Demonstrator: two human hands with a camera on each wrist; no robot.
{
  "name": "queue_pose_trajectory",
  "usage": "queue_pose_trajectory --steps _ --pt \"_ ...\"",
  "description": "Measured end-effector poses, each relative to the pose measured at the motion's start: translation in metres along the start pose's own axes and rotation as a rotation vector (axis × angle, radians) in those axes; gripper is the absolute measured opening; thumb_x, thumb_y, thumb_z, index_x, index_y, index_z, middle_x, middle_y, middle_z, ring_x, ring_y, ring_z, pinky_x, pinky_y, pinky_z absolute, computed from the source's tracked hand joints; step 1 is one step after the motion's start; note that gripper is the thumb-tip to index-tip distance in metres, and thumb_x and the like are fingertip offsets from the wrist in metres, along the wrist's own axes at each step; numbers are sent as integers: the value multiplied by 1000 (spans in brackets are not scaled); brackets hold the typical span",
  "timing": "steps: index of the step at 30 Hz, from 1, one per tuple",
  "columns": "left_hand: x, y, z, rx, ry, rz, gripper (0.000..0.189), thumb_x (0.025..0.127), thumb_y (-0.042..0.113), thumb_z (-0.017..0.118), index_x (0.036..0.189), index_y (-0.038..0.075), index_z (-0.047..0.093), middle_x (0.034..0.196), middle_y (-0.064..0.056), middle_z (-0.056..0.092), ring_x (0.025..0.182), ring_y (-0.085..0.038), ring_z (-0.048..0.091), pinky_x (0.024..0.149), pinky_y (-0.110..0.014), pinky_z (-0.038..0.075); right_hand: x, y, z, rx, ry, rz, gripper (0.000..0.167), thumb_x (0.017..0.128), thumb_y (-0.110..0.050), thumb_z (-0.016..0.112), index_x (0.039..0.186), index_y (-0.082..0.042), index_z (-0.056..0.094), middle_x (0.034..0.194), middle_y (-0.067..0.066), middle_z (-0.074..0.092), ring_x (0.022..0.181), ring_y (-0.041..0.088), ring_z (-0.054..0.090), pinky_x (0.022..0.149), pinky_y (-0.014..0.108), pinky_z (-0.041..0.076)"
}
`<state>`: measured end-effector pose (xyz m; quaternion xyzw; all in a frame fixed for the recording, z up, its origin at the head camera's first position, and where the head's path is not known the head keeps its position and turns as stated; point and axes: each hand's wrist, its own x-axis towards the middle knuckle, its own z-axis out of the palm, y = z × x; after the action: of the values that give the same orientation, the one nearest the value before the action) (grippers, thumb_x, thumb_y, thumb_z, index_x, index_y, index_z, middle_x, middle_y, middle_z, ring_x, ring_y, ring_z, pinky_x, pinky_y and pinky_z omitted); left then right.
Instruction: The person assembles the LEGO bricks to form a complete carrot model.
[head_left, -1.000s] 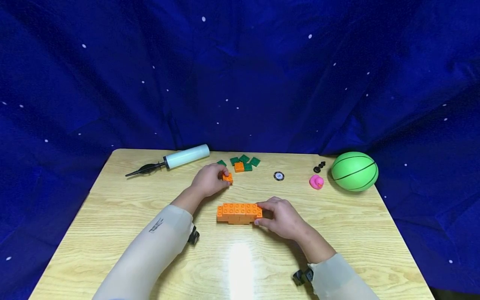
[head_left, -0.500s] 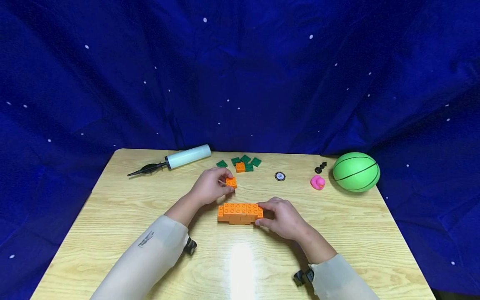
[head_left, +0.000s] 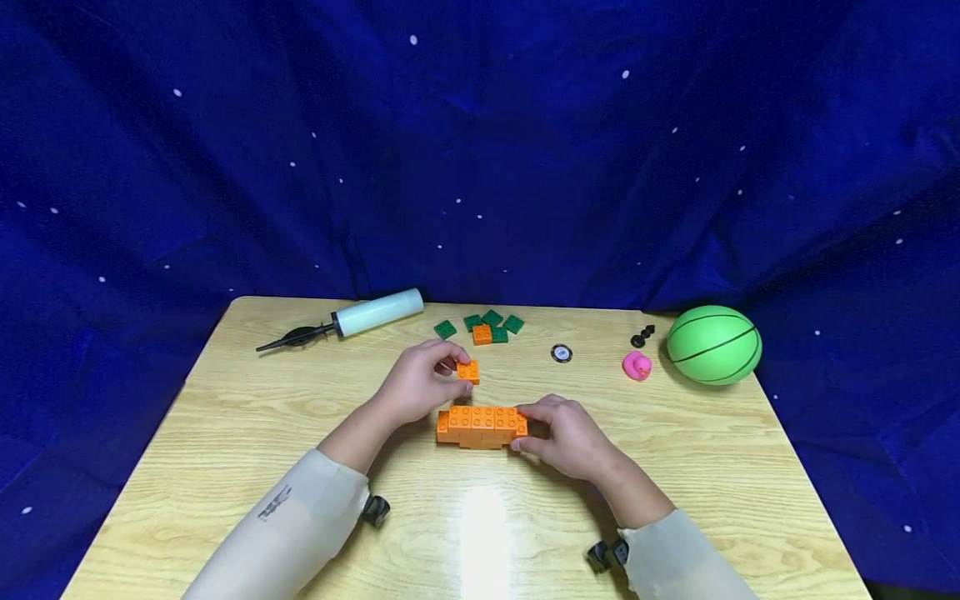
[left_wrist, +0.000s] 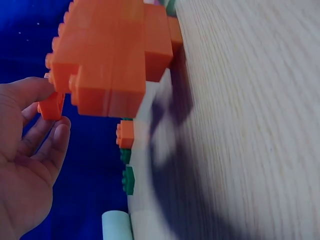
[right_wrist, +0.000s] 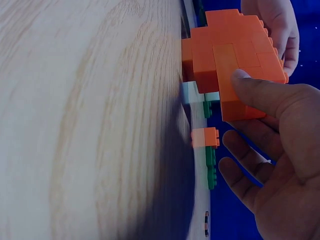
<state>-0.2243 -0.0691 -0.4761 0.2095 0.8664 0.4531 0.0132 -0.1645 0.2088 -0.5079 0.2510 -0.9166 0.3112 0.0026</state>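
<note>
A stepped block of joined orange toy bricks [head_left: 482, 423] stands near the middle of the table, narrower at its bottom than above. My right hand [head_left: 564, 437] grips its right end, thumb on the near face, as the right wrist view shows [right_wrist: 280, 115]. Just behind the block, my left hand [head_left: 420, 381] pinches a single orange brick [head_left: 468, 372] between thumb and fingers, studs up. In the left wrist view that small brick [left_wrist: 51, 106] is partly hidden by the thumb, and the large block overlaps the fingertips.
Several green square bricks [head_left: 492, 317] and one loose orange brick [head_left: 482, 335] lie at the back. A hand pump [head_left: 378, 312] lies back left. Toward the right are a poker chip [head_left: 561, 353], a pink rubber duck [head_left: 637, 365], a small black object [head_left: 639, 340] and a green ball [head_left: 713, 345].
My left hand has come nearer and slightly right with the small orange brick, from the back bricks to just behind the large block. My right hand keeps its grip in the same place.
</note>
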Motion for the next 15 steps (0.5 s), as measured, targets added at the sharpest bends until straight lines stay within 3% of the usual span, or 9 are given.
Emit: queue_pose_trajectory --steps 10,15 --pt "-14 16 2 -35 -6 61 29 85 19 88 109 23 71 111 9 70 101 -25 68 88 -36 57 1 0 0 -3 -2 16 49 84 -29 89 126 -6 75 110 2 75 104 17 67 95 41 55" --pt "-19 22 5 -51 -25 108 29 86 18 87 110 23 72 110 12 72 100 -21 68 89 -37 57 2 0 0 -7 -5 13 49 85 -29 89 125 -6 75 110 2 76 104 17 67 95 41 55"
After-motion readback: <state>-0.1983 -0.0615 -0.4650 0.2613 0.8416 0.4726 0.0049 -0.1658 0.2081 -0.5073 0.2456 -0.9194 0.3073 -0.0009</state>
